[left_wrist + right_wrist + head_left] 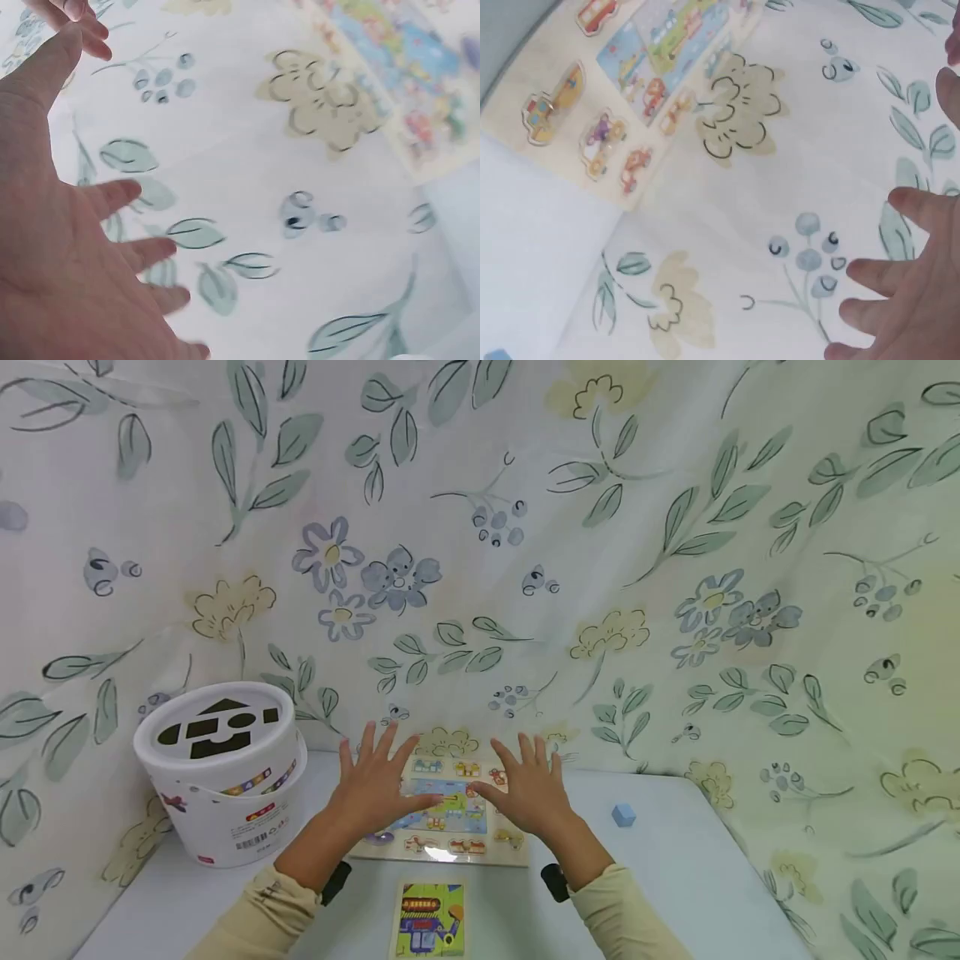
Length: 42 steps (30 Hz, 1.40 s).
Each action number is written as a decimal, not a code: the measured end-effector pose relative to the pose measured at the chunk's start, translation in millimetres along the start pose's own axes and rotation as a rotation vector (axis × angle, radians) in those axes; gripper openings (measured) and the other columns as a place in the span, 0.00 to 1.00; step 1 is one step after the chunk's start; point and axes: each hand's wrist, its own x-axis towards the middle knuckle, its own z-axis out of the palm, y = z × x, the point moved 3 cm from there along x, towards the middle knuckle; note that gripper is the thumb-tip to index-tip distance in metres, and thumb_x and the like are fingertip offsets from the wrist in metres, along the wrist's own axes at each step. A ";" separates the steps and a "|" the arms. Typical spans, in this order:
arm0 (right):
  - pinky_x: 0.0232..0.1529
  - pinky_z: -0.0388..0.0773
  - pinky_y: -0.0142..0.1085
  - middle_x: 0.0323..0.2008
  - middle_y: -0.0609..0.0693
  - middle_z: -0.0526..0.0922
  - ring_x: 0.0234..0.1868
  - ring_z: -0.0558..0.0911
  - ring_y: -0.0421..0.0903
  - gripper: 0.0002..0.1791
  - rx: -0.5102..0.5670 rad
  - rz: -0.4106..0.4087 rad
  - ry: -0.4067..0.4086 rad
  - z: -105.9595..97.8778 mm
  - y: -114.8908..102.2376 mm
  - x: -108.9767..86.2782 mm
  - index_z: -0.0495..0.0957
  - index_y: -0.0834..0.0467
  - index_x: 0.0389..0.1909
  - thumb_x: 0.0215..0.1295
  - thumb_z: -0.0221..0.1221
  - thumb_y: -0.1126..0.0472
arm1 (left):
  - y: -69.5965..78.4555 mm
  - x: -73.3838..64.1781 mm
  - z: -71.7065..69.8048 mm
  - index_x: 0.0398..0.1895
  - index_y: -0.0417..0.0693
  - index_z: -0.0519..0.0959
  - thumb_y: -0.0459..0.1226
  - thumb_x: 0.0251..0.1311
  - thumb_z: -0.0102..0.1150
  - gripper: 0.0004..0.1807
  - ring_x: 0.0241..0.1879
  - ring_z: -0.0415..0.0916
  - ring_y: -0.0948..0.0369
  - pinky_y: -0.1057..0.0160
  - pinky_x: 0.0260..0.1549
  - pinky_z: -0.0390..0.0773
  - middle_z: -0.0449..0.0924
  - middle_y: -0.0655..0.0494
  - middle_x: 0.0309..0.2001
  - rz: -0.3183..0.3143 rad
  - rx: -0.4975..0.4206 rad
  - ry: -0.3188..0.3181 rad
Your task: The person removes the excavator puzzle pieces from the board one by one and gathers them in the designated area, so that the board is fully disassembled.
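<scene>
Both hands are raised over the table with fingers spread, holding nothing. In the head view the left hand (375,789) hovers over the left part of a wooden vehicle puzzle board (442,852), and the right hand (534,793) over its right part; the thumbs point toward each other. Vehicle pieces and a blue-and-green picture fill the board, partly hidden by the hands. The left wrist view shows the left hand (82,247) with its palm side visible. In the right wrist view the right hand (915,292) is at the right edge, apart from the board (562,135).
A white lidded bucket (225,810) with shaped holes in its lid stands at the left of the table (637,885). A small picture puzzle (429,920) of a robot lies near the front. One blue cube (623,815) sits at the right. Floral cloth (480,568) hangs behind.
</scene>
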 end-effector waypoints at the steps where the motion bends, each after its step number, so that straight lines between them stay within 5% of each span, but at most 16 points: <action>1: 0.69 0.47 0.67 0.73 0.63 0.57 0.75 0.50 0.65 0.42 0.008 -0.006 0.004 4.2 -0.2 -0.8 0.61 0.47 0.73 0.62 0.53 0.30 | -2.7 -2.5 4.8 0.72 0.49 0.63 0.67 0.49 0.61 0.51 0.74 0.38 0.36 0.26 0.64 0.37 0.52 0.39 0.74 0.019 -0.017 -0.014; 9: 0.68 0.58 0.59 0.66 0.58 0.70 0.70 0.64 0.59 0.35 0.069 -0.077 -0.066 60.6 -11.4 -18.5 0.68 0.51 0.67 0.63 0.58 0.38 | -32.1 -50.7 70.0 0.61 0.46 0.74 0.54 0.50 0.70 0.37 0.68 0.60 0.43 0.35 0.66 0.55 0.71 0.46 0.64 0.188 -0.179 -0.198; 15: 0.67 0.62 0.57 0.65 0.57 0.71 0.68 0.66 0.56 0.34 0.030 -0.141 -0.168 94.2 -20.4 -33.3 0.68 0.49 0.67 0.64 0.57 0.38 | -46.2 -84.4 103.5 0.60 0.55 0.75 0.57 0.50 0.69 0.34 0.68 0.60 0.44 0.30 0.64 0.52 0.71 0.50 0.64 0.233 -0.276 -0.379; 27: 0.70 0.60 0.54 0.66 0.52 0.71 0.69 0.66 0.53 0.34 0.012 -0.181 -0.291 121.5 -37.7 -43.2 0.66 0.45 0.69 0.64 0.58 0.39 | -52.6 -103.1 111.6 0.59 0.65 0.77 0.59 0.50 0.67 0.31 0.70 0.56 0.42 0.23 0.61 0.45 0.66 0.51 0.69 0.288 -0.291 -0.429; 42: 0.60 0.72 0.48 0.52 0.46 0.80 0.56 0.76 0.46 0.20 0.024 -0.293 -0.251 143.2 -51.9 -49.7 0.80 0.45 0.54 0.62 0.63 0.45 | -48.0 -102.9 110.6 0.52 0.62 0.80 0.58 0.49 0.68 0.27 0.71 0.55 0.41 0.24 0.62 0.43 0.65 0.48 0.69 0.260 -0.304 -0.459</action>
